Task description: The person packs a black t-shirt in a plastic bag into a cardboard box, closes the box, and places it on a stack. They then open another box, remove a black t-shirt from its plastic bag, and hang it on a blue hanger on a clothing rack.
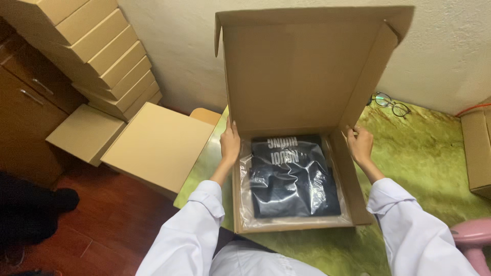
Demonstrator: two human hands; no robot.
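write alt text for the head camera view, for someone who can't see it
Two hands, left hand and right hand, grip the side walls of an open cardboard box holding a black garment in clear plastic. It sits on a green table; closed boxes are stacked left.

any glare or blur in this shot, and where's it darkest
Head view: glare streaks the clear plastic bag around the dark garment in the cardboard box; left hand and right hand look sharp; darkest at lower left over the wooden floor; straight edges bow slightly near the frame borders.

One open cardboard box (pixel 307 76), one bagged dark garment (pixel 294 176), one pair of glasses (pixel 391 104), two hands (pixel 230 145)
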